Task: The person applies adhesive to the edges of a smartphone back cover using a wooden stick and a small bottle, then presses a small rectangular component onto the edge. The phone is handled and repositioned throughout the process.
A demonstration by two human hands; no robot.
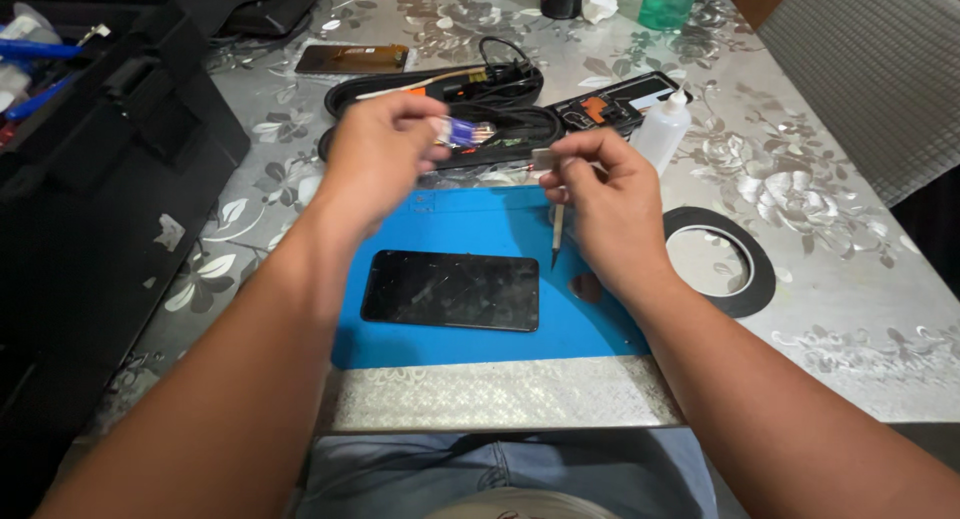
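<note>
The right hand (pixel 605 194) pinches thin tweezers (pixel 556 234), tip pointing down. The left hand (pixel 380 154) is closed on a small blurry purple thing (pixel 462 131). Just below both hands, a black phone (pixel 450 290) lies flat on a blue mat (pixel 590 329), its scratched back closed up and not yet touched. A ring of black tape (pixel 722 261) sits near.

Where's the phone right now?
In the head view, the phone lies flat, screen up, on the blue mat, near its front edge, below both hands.
</note>
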